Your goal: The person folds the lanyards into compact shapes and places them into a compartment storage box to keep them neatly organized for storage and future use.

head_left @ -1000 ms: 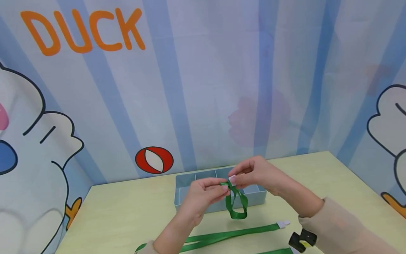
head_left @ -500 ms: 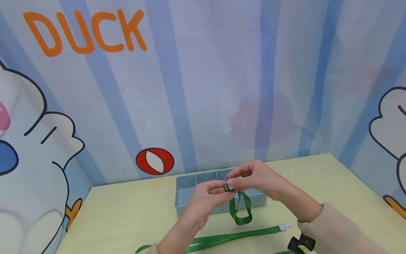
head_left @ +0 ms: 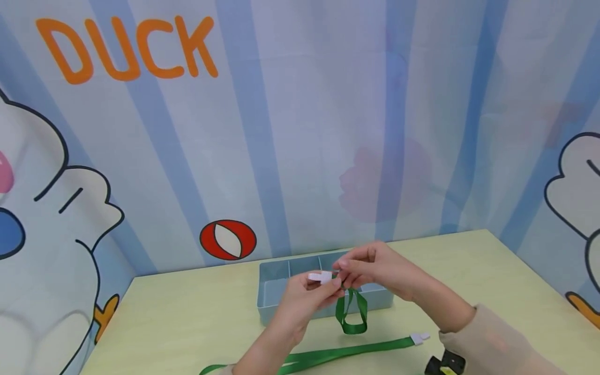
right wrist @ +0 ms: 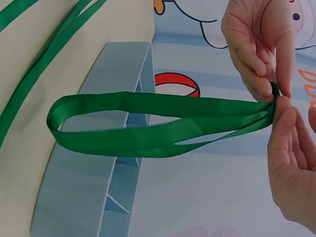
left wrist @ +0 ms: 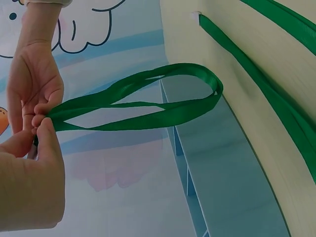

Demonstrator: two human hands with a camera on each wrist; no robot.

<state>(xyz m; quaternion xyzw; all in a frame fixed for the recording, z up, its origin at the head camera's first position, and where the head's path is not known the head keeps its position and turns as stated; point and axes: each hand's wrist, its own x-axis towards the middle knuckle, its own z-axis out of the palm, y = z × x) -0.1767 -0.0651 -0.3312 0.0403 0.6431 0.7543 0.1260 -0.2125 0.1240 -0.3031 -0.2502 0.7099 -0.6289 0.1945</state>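
A folded green lanyard [head_left: 354, 328] hangs in a loop from the fingers of both hands, in front of a blue divided box. Its white plastic clip [head_left: 321, 277] lies at the left hand's fingers, tip pointing left. My left hand [head_left: 300, 304] pinches the lanyard just beside the clip, between thumb and fingers. Close against it, my right hand [head_left: 379, 268] pinches the green strap with its fingertips. In both wrist views the strap [right wrist: 98, 103] is doubled into several layers gathered at the fingertips, which hide where they meet.
Another green lanyard [head_left: 361, 347] with a white clip [head_left: 419, 338] lies stretched out on the pale yellow table [head_left: 178, 323]. The blue box [head_left: 382, 299] stands near the back edge, against a printed curtain [head_left: 304, 130]. More green strap [left wrist: 286, 19] shows in the left wrist view.
The white clip has turned and moved left, from the right fingers to the left hand's fingers. The right fingers now pinch green strap. The loop still hangs below.
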